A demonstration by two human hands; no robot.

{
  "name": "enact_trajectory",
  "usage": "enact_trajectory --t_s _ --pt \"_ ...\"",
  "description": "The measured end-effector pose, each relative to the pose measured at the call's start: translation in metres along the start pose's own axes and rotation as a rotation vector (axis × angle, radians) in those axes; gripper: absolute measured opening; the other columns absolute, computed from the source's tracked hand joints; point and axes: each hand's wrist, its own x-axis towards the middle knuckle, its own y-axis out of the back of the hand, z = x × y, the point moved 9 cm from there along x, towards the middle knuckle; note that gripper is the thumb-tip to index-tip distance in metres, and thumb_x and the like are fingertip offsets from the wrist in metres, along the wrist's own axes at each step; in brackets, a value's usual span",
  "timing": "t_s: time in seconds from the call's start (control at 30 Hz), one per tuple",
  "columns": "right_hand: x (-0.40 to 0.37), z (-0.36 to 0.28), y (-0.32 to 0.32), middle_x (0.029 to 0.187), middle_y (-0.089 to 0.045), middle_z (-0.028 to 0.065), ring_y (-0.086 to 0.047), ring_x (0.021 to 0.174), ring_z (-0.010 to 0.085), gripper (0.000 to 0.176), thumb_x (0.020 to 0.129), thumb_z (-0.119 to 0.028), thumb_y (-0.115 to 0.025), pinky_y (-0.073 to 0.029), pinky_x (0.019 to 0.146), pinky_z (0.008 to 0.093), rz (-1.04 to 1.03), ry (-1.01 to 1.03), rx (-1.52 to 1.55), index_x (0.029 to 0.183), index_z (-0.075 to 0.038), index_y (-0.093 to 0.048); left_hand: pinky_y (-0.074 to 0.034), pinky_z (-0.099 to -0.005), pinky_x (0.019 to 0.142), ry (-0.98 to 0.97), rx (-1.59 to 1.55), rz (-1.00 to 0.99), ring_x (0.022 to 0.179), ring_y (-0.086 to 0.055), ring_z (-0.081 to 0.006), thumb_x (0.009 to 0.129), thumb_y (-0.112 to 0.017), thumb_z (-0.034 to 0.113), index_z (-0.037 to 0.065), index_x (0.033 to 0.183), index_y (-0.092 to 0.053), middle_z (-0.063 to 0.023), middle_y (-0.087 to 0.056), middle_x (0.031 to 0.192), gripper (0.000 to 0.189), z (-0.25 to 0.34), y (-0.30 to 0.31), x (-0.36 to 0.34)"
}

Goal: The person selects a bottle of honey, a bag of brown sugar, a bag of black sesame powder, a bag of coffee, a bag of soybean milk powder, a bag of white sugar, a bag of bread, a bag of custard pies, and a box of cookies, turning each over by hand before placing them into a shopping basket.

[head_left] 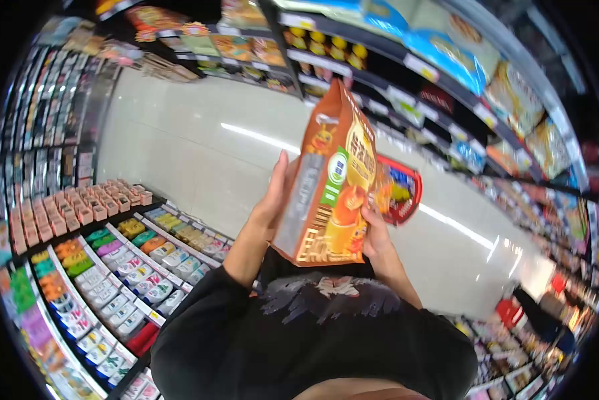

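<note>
A large brown and orange packet [345,200] with printed lettering, a green label and a cartoon figure is held upright in front of my chest. My left hand [274,197] supports its left side, the thumb pointing up and the other fingers hidden behind it. At the lower right edge, my right hand [377,233] grips the packet with its fingers on the front. Just beyond the packet, a red basket [416,193] on the floor shows partly, with colourful packaged goods inside.
Low tiered shelves [123,287] with rows of small packs stand at the left, beside stacked pink boxes [79,207]. Shelves with bagged goods [446,60] line the upper right. A pale tiled floor [179,120] runs between them. A person in dark clothing [539,313] is at the far right.
</note>
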Motion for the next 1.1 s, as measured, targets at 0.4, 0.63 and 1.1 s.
enact_trajectory --t_s 0.4,0.63,1.1 --pt "0.134 0.07 -0.195 0.106 -0.057 0.0079 -0.057 0.093 0.0135 0.047 0.074 -0.001 -0.067 -0.048 0.081 0.0283 -0.124 0.118 -0.766 0.114 0.0 -0.044 -0.041 -0.0318 0.093 -0.394 0.277 0.2 0.111 -0.048 -0.0188 0.07 -0.072 0.008 0.003 0.13 -0.029 -0.0102 -0.046 0.122 0.074 0.146 0.202 -0.08" --pt "0.185 0.117 -0.254 0.104 -0.058 0.01 -0.06 0.09 0.0155 0.047 0.072 -0.002 -0.068 -0.05 0.077 0.0285 -0.167 -0.015 -0.685 0.113 0.001 -0.045 -0.043 -0.0314 0.091 -0.476 0.215 0.209 0.108 -0.05 -0.0177 0.067 -0.075 0.008 0.001 0.127 -0.031 -0.0101 -0.05 0.116 0.074 0.209 0.257 -0.094" --pt "0.382 0.092 -0.285 0.099 -0.061 0.0114 -0.062 0.083 0.018 0.038 0.075 -0.005 -0.064 -0.052 0.071 0.0292 -0.08 -0.121 -0.612 0.11 0.002 -0.05 -0.047 -0.0267 0.08 -0.138 0.445 0.396 0.095 -0.057 -0.0139 0.086 -0.058 0.023 -0.004 0.126 -0.036 -0.0128 -0.056 0.109 0.053 0.329 0.336 0.042"
